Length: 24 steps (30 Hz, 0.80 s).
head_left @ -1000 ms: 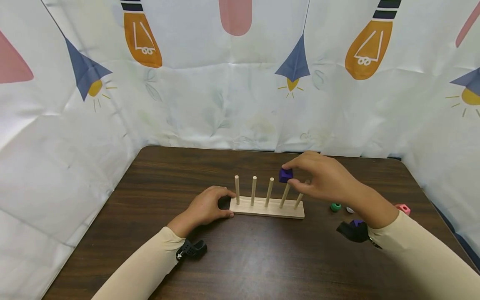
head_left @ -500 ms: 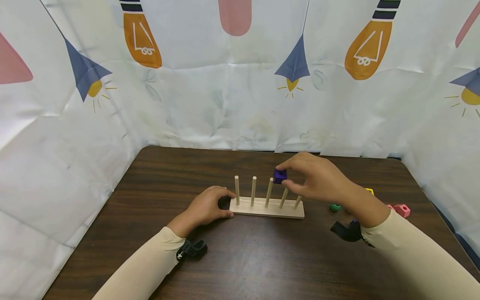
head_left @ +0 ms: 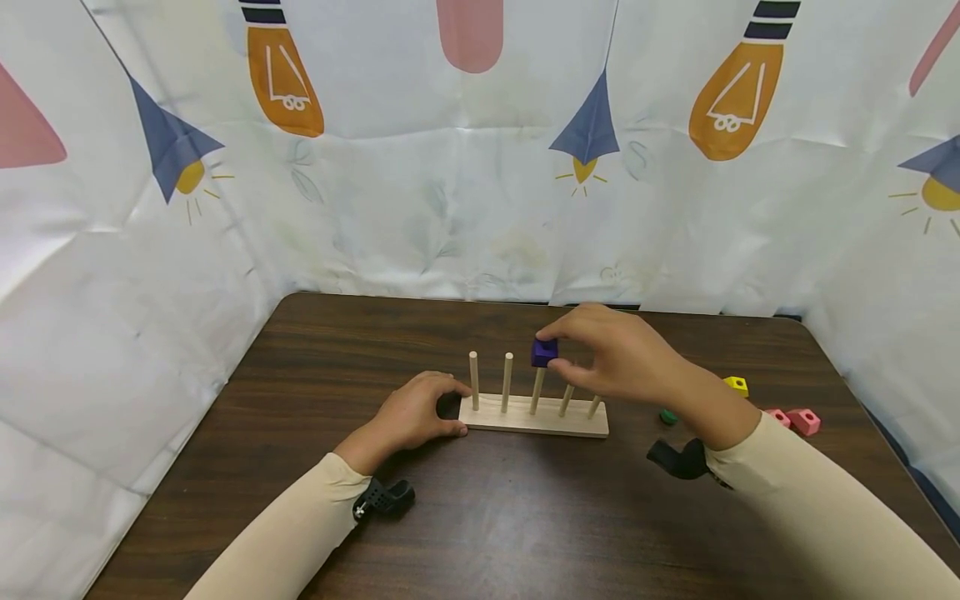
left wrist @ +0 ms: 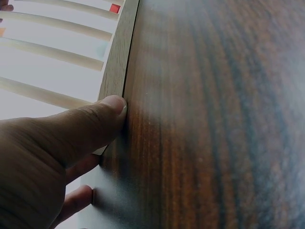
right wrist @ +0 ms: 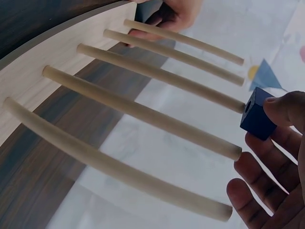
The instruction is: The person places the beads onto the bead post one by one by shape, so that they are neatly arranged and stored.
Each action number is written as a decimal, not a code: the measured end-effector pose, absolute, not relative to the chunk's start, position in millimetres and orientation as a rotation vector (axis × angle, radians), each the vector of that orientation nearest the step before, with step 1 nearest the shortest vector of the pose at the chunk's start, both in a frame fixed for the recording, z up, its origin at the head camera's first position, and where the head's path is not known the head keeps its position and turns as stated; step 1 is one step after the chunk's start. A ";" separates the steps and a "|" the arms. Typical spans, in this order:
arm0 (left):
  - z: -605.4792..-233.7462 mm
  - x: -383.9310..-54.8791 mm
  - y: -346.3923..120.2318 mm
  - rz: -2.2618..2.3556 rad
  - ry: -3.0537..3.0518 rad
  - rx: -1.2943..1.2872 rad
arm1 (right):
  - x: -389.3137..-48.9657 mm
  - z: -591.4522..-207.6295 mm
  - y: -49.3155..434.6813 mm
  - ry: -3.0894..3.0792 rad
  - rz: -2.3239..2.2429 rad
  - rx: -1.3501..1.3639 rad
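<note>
Shifted toward nine o'clock since a moment ago: purple cube, pinched by my right hand at the tip of the middle peg, my left hand gripping the nine-o'clock end of the five-peg wooden stand; threading step, I judge, calling for alignment before lowering.

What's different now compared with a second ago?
The right hand carried the small purple cube leftward, from the fourth wooden peg from the left to the tip of the middle wooden peg, without letting go. The yellow block with a hole came into view on the right. The left hand stayed at the left end of the pale wooden base.
</note>
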<state>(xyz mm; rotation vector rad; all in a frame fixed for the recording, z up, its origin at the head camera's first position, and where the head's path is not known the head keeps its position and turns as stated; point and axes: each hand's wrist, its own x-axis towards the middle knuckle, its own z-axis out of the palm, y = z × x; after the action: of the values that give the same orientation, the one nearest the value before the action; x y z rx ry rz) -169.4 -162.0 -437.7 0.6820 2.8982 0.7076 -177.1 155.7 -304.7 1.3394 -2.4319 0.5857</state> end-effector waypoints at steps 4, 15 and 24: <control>-437.6 -169.7 -162.3 0.698 2.901 0.682 | -177.9 -303.9 150.1 -2.430 0.581 1.346; -437.7 -171.4 -162.4 0.698 2.899 0.706 | -179.0 -304.2 138.5 -2.457 0.582 1.339; -438.2 -173.2 -163.0 0.713 2.898 0.719 | -180.7 -303.8 127.6 -2.472 0.588 1.325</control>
<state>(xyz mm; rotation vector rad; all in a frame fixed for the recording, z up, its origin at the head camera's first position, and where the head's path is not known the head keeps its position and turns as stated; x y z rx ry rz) -173.2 -163.0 -438.2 0.7193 2.8984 0.7131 -180.7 127.6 -303.8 1.3247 -2.4715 0.5881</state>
